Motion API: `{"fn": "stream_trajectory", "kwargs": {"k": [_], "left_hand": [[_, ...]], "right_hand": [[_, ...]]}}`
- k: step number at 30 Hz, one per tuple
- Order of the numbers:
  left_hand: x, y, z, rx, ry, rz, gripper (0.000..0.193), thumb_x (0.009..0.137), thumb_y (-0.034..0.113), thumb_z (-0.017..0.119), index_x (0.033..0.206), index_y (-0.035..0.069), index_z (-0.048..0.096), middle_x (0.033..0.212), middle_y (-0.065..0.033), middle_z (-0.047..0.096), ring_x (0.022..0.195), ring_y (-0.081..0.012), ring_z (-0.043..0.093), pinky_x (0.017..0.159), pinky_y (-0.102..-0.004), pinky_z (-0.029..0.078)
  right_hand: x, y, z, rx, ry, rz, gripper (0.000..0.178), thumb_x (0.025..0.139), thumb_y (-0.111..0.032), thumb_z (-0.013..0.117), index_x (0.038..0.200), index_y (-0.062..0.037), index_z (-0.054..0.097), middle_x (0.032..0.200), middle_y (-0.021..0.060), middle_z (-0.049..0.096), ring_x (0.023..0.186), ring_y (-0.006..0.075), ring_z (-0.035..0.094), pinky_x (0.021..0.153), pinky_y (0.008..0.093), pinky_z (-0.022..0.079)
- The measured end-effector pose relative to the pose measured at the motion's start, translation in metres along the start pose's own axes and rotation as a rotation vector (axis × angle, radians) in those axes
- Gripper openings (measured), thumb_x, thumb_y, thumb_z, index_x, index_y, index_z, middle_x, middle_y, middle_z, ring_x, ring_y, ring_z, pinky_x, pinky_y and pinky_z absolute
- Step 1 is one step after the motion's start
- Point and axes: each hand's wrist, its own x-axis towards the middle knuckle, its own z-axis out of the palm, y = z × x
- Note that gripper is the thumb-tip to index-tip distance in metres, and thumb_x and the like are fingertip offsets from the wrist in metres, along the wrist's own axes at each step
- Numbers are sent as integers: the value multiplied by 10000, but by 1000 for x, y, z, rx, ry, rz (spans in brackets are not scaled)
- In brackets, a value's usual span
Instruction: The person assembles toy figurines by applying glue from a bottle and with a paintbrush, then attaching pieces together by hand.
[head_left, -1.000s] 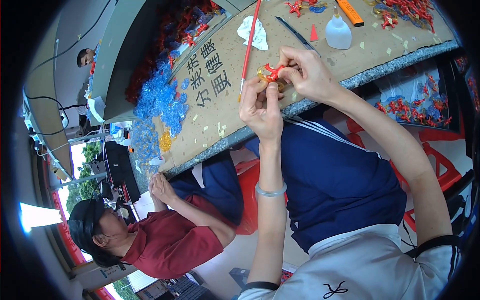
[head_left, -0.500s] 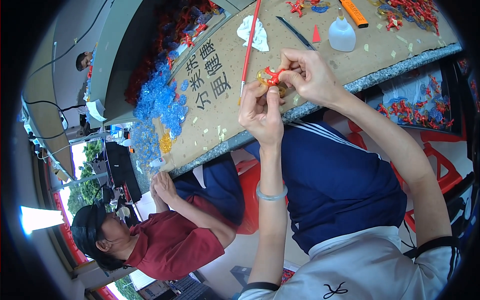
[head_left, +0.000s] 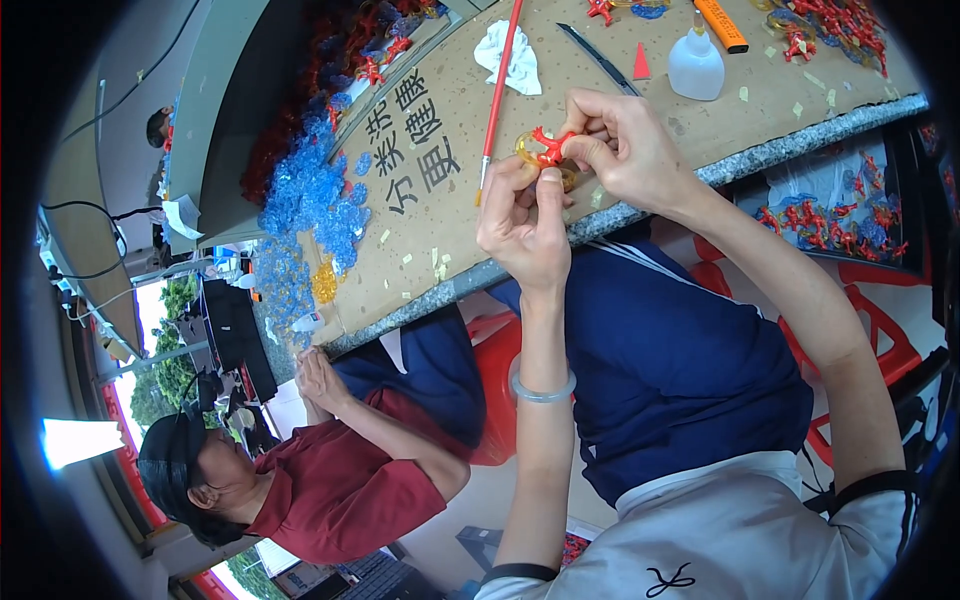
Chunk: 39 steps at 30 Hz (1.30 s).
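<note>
Between my hands, just above the table's near edge, is a small red plastic figure (head_left: 549, 150) joined to a clear yellow ring-like piece (head_left: 524, 147). My left hand (head_left: 527, 225) pinches it from below, thumb against the red part. From the right, my right hand (head_left: 630, 150) grips the red figure's side between thumb and fingers. A red-handled paintbrush (head_left: 497, 105) lies just beyond my left fingertips. Past my right hand are a black craft knife (head_left: 597, 60), a red triangular scrap (head_left: 641, 62) and a squeeze bottle (head_left: 696, 68).
Piles of clear blue pieces (head_left: 310, 210) and a few yellow ones (head_left: 324, 281) lie to the left. An orange tool (head_left: 722, 25) and more red figures (head_left: 840, 30) are at the far right. An open drawer (head_left: 830, 205) holds figures. A person in a red shirt (head_left: 370, 480) sits at my left.
My hands still hold the red figure in nearly the same pose. The whole view has shifted slightly, so the tabletop things appear a little displaced.
</note>
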Motion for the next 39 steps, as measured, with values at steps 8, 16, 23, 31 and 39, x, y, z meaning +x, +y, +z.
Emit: {"fn": "stream_trajectory", "kwargs": {"k": [8,16,23,31,39], "left_hand": [[-1,0,0,49,-18,35,56,822,-89,607,851,-98,561,942,-114,557,702,-117,595,548,-221,555],[0,-1,-1,21,-6,22,51,829,-84,605,852,-98,561,940,-109,554,710,-118,599,553,-222,558],[0,1,0,-2,-15,5,47,839,-77,602,858,-93,562,939,-102,549,715,-115,599,556,-221,557],[0,-2,0,-3,-13,6,50,839,-75,606,854,-88,559,934,-99,546,707,-109,595,554,-220,552],[0,-2,-1,2,-16,11,53,838,-76,606,851,-89,556,934,-102,545,698,-112,594,555,-222,551]], "right_hand": [[-1,2,-1,-45,4,-30,93,831,75,541,790,13,486,693,36,574,657,49,564,579,198,465],[-1,1,0,-75,-3,-15,94,832,69,545,788,14,482,693,43,581,659,45,560,573,200,459],[-1,-1,-2,-88,3,-7,94,832,68,543,788,18,478,688,44,581,659,47,561,578,204,466],[-1,1,-1,-83,11,-21,89,828,77,532,788,18,479,696,48,579,665,53,569,584,205,470],[-2,2,0,-83,15,-49,101,832,72,540,782,15,474,695,45,577,663,54,566,583,205,469]]}}
